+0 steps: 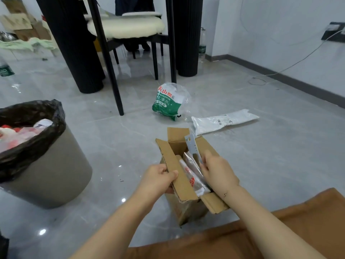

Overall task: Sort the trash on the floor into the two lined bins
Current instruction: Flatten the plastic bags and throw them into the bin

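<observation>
Head view: a person crouches over a glossy grey tiled floor (pixel 115 146), both bare forearms reaching forward.
Box: an open brown cardboard box (pixel 183 186) stands on the floor just in front of the person, flaps up, clear plastic wrappers (pixel 192 174) lying inside.
Left hand: the left hand (pixel 158 181) grips the box's left flap, thumb on top, fingers curled under the edge.
Right hand: the right hand (pixel 217 170) is inside the box opening, fingers pinching a flat grey card strip with punched holes (pixel 193 148) that stands tilted above the wrappers.
Bin: a grey round bin lined with a black plastic bag (pixel 46 165) sits well to the left of the left hand, holding white and red litter.
Loose trash: a crumpled green-and-clear water-bottle pack wrap (pixel 169 101) lies beyond the box; a white plastic mailer bag (pixel 224 121) lies flat near the box's far right corner.
Background: black chair legs (pixel 113 75) and a cream cushion (pixel 125 25).
</observation>
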The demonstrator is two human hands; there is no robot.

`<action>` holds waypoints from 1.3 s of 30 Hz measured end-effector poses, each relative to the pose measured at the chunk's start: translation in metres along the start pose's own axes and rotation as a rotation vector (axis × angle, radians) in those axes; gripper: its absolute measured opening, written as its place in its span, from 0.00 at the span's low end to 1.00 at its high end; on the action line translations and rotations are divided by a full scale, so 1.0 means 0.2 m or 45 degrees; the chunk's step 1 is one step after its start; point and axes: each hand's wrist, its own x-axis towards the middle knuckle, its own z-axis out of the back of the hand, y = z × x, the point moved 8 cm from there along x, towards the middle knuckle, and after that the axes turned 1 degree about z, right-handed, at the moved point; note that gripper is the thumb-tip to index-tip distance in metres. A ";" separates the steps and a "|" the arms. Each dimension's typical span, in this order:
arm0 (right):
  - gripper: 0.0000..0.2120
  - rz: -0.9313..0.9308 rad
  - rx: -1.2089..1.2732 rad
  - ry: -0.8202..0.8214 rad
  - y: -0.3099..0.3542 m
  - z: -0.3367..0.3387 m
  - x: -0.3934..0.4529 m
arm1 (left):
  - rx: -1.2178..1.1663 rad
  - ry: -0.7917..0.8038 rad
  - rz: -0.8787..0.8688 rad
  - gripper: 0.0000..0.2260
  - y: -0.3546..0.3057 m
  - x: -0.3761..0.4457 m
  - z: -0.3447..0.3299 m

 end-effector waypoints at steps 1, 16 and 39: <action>0.06 -0.020 0.006 0.035 -0.01 -0.01 0.00 | -0.002 0.001 0.001 0.10 0.00 0.01 0.00; 0.08 -0.143 -0.198 0.452 -0.02 -0.09 -0.03 | -0.027 0.001 -0.006 0.03 0.01 0.02 -0.03; 0.13 -0.556 1.478 -0.315 -0.41 0.28 -0.13 | 1.177 -0.388 -0.745 0.15 -0.45 -0.01 -0.16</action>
